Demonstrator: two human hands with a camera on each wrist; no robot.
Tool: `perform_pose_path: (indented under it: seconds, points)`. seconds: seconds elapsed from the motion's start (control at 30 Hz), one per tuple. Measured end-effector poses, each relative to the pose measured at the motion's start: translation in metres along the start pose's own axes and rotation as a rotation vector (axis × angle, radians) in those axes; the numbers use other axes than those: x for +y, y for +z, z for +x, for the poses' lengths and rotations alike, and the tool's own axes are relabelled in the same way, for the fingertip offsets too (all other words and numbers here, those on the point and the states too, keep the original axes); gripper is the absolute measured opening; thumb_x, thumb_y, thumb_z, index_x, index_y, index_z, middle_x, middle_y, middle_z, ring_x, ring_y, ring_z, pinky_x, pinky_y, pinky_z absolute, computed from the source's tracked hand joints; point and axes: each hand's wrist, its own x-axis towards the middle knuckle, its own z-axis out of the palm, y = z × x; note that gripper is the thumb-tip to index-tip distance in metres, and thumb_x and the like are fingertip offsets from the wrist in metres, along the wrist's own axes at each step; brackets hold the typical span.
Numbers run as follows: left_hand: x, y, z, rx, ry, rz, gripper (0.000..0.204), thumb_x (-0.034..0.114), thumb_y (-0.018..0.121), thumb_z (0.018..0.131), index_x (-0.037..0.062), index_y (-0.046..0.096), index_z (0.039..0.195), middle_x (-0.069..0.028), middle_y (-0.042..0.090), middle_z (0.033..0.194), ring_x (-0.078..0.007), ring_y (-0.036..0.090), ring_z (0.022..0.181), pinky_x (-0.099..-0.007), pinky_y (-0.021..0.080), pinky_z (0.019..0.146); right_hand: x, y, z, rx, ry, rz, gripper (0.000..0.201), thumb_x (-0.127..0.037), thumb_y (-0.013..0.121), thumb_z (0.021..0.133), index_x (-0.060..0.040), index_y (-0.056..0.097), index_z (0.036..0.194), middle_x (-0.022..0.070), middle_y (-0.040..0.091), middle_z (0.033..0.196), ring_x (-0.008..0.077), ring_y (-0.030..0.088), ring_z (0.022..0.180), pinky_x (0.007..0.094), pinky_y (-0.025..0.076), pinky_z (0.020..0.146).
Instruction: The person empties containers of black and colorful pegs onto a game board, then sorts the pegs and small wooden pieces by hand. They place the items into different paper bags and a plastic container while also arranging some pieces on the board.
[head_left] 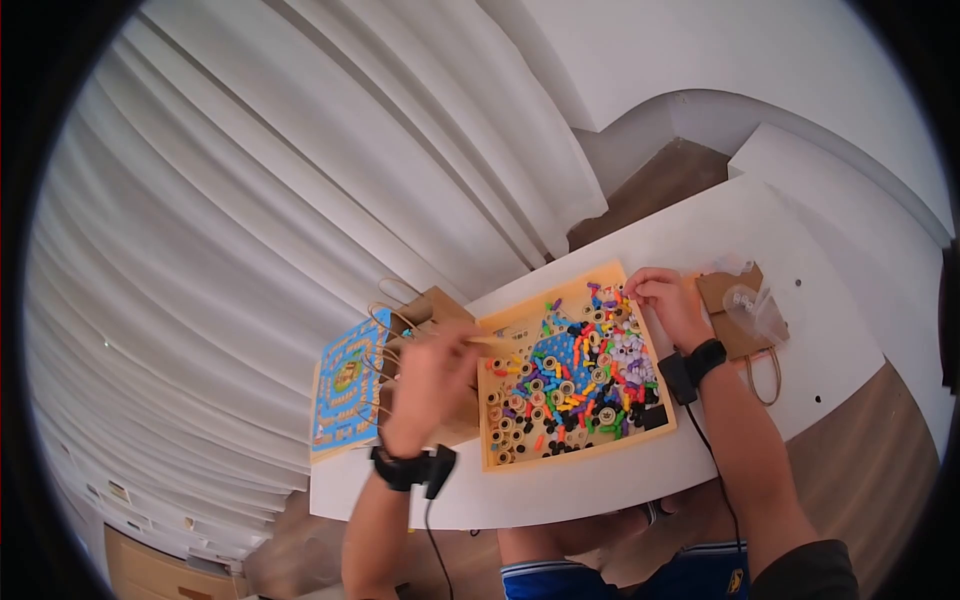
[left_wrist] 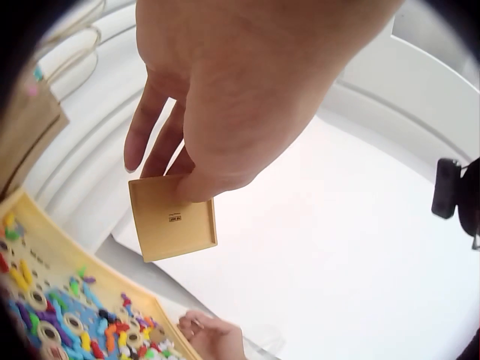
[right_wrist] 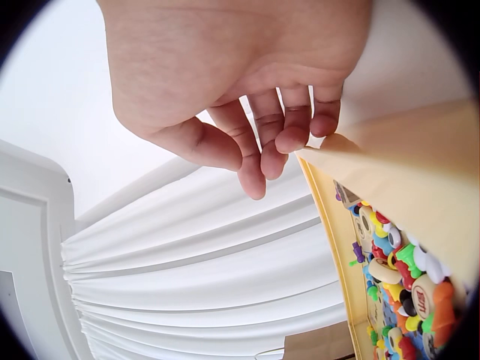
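Observation:
Between thumb and fingers, my left hand [head_left: 432, 385] pinches a thin square yellow tray-like piece [left_wrist: 174, 221], held up above the left side of a wooden box [head_left: 575, 462]. In the left wrist view its flat face carries a small dark print. The box holds many colourful small pieces, round wooden discs and a blue dotted board [head_left: 556, 362]. At the box's upper right corner is my right hand [right_wrist: 247, 82], its fingers loosely bent with nothing seen in them; some fingertips are at the box edge.
Left of the box stand brown paper bags [head_left: 440, 305] with string handles and a blue printed board [head_left: 350, 385]. To the right lie a flat brown paper bag [head_left: 728, 318] and a clear plastic bag [head_left: 757, 312] on the white table [head_left: 800, 370]. White curtains hang behind.

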Motion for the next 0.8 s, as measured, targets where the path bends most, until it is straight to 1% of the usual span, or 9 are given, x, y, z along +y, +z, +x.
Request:
perform_pose_path:
  seconds: [0.07,0.13,0.23,0.33,0.43,0.53,0.67,0.73,0.8]
  points:
    - [0.008,-0.042,0.0,0.059,-0.241,0.069,0.017,0.003,0.069,0.091,0.0032,0.071,0.108,-0.0125,0.074,0.092,-0.0263,0.073,0.079,-0.0354,0.057,0.071,0.001,-0.001,0.001,-0.018,0.017,-0.007,0.017,-0.005,0.053,0.09,0.002,0.069,0.089,0.006,0.066,0.089,0.0114,0.055,0.084,0.0245,0.044,0.079]
    - [-0.04,-0.069,0.0,0.207,-0.054,0.134,0.018,0.002,0.068,0.091,0.0017,0.071,0.108,-0.0131,0.074,0.09,-0.0268,0.073,0.082,-0.0352,0.057,0.071,-0.001,0.001,0.0,-0.006,0.009,-0.007,0.017,-0.005,0.053,0.09,0.0016,0.069,0.088,0.0055,0.066,0.089,0.0112,0.055,0.084,0.0244,0.044,0.079]
    - [-0.071,-0.099,0.0,0.193,-0.105,0.256,0.015,0.003,0.067,0.091,0.0008,0.073,0.104,-0.012,0.076,0.091,-0.0234,0.073,0.083,-0.0336,0.057,0.072,-0.004,0.007,-0.004,0.023,-0.01,-0.006,0.02,-0.011,0.055,0.09,-0.0005,0.071,0.085,0.0032,0.069,0.085,0.0081,0.056,0.079,0.0231,0.044,0.075]
    - [-0.105,-0.103,-0.002,0.119,-0.167,0.314,0.015,0.004,0.067,0.091,0.0011,0.072,0.106,-0.0118,0.076,0.092,-0.0254,0.073,0.084,-0.0359,0.057,0.073,-0.003,0.004,-0.001,0.023,-0.007,-0.033,0.02,-0.01,0.054,0.09,-0.0003,0.071,0.085,0.0029,0.068,0.085,0.0084,0.055,0.078,0.0231,0.044,0.075]
    - [-0.11,-0.098,-0.001,0.049,-0.173,0.315,0.018,0.003,0.066,0.091,0.0017,0.071,0.109,-0.0124,0.076,0.1,-0.0267,0.073,0.092,-0.0377,0.056,0.078,-0.001,0.005,0.0,0.024,-0.002,-0.038,0.02,-0.01,0.054,0.089,-0.0002,0.071,0.085,0.0024,0.067,0.085,0.0087,0.055,0.079,0.0232,0.044,0.075]
    - [-0.103,-0.09,-0.001,0.127,-0.07,0.265,0.018,0.001,0.066,0.089,0.0009,0.069,0.107,-0.0171,0.072,0.103,-0.0333,0.07,0.097,-0.0421,0.054,0.086,-0.001,0.003,0.0,0.02,-0.006,-0.026,0.02,-0.01,0.054,0.089,-0.0003,0.071,0.085,0.0021,0.067,0.085,0.0087,0.055,0.08,0.0233,0.044,0.075]
    - [-0.049,-0.079,-0.003,0.105,-0.039,0.21,0.019,0.002,0.066,0.089,0.0021,0.069,0.108,-0.0171,0.07,0.108,-0.0358,0.067,0.103,-0.0423,0.053,0.087,0.0,0.002,0.0,0.009,-0.004,-0.052,0.02,-0.01,0.054,0.09,-0.0008,0.071,0.085,0.0022,0.067,0.085,0.0082,0.055,0.08,0.0231,0.044,0.075]
    - [-0.024,-0.061,-0.007,0.023,0.053,0.171,0.023,-0.001,0.067,0.088,0.0024,0.069,0.11,-0.0138,0.07,0.107,-0.031,0.069,0.1,-0.0363,0.054,0.084,-0.002,0.004,0.0,0.012,-0.003,-0.052,0.02,-0.01,0.054,0.091,-0.0008,0.071,0.085,0.0023,0.067,0.085,0.0081,0.055,0.08,0.0229,0.044,0.075]
    - [0.002,-0.036,-0.014,-0.127,0.118,0.136,0.024,0.002,0.069,0.087,0.0022,0.067,0.111,-0.0152,0.068,0.11,-0.0328,0.068,0.103,-0.0392,0.055,0.085,-0.003,0.005,-0.001,0.013,-0.004,-0.055,0.02,-0.01,0.054,0.091,-0.0009,0.071,0.085,0.0023,0.068,0.084,0.0079,0.055,0.079,0.0228,0.043,0.075]
